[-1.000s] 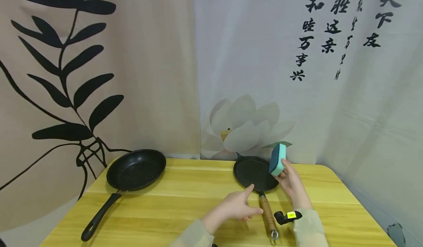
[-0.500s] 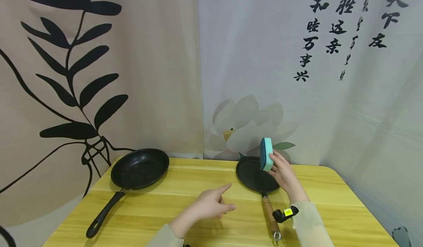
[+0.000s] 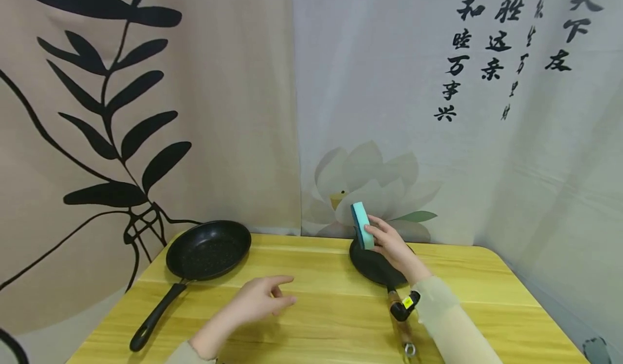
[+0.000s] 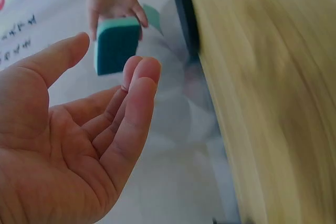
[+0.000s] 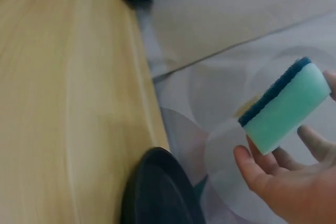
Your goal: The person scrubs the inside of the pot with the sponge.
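A turquoise sponge point(image 3: 363, 226) with a dark blue scouring side is held up in my right hand point(image 3: 391, 246), gripped between thumb and fingers. In the head view it hangs above the small round black pan point(image 3: 372, 264), whose wooden handle point(image 3: 402, 331) lies partly behind my wrist. My left hand point(image 3: 258, 297) is over the middle of the table, holding nothing, its fingers loosely bent. The left wrist view shows that palm point(image 4: 58, 166) and the sponge's dark face point(image 4: 116, 51) beyond it. To the left rests a larger black frying pan point(image 3: 209, 250).
The wooden table point(image 3: 311, 321) ends in front of a hanging cloth point(image 3: 243, 110) printed with leaves, a lotus and writing. The frying pan's black handle point(image 3: 156, 318) points toward the table's near left. A small camera point(image 3: 404, 307) is strapped to my right wrist.
My right hand has carried the sponge to the left above the small pan. My left hand has drawn away from that pan to the left, its pointing finger now more relaxed.
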Available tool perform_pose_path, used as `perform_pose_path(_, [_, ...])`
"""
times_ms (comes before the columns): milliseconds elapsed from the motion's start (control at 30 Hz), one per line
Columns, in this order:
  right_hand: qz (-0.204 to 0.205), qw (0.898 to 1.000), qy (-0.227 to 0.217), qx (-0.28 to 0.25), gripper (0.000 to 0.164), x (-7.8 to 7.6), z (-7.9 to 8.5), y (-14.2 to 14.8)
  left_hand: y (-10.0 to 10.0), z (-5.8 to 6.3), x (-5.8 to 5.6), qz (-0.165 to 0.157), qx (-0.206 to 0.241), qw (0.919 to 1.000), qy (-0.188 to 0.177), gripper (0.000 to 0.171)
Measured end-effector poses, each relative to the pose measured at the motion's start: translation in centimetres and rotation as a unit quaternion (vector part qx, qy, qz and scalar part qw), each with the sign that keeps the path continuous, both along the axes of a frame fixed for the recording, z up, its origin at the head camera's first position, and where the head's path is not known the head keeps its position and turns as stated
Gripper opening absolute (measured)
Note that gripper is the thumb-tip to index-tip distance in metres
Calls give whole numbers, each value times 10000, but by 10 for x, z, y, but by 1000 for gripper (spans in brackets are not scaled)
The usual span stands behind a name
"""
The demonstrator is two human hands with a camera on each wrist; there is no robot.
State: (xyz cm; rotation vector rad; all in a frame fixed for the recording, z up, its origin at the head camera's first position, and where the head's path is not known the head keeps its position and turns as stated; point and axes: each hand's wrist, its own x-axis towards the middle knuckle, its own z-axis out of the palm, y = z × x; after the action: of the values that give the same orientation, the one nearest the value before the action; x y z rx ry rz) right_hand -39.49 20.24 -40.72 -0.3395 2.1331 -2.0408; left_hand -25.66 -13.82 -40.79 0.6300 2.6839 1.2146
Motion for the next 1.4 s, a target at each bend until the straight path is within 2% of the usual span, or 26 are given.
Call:
perform_pose_path(200, [302, 9992, 147, 212, 65, -14, -9, -23, -45, 1, 0, 236, 346, 9987, -286, 60])
perform_pose_path(400, [584, 9965, 209, 559, 66, -21, -16, -48, -92, 17, 1, 634, 473, 9967, -193, 61])
perform_pose_path(533, [571, 9937, 330, 902, 67, -24, -20, -64, -115, 24, 2, 1202, 152, 9926, 81, 65])
perform_pose_path(667, [593, 9909, 435, 1130, 66, -26, -23, -79, -134, 22, 5, 1761, -400, 9830, 332, 68])
perform_pose_path(800, [745, 9891, 478, 1177, 64, -29, -26, -98, -157, 18, 10, 2035, -677, 9763, 291, 68])
perform_pose_path(900, [905, 9865, 553, 1245, 63, -32, -29, -113, -173, 15, 14, 2090, -879, 9737, 204, 70])
perform_pose_path(1033, [1135, 9801, 723, 1458, 63, -34, -32, -127, -189, 12, 15, 2247, -1293, 9656, 179, 71])
perform_pose_path(1100, [1209, 9766, 784, 1594, 63, -34, -33, -135, -195, 9, 16, 2215, -1407, 9649, 125, 69])
perform_pose_path(1400, [1433, 9660, 1102, 1847, 62, -25, -34, -168, -205, 4, 17, 1795, -1064, 9770, -441, 71])
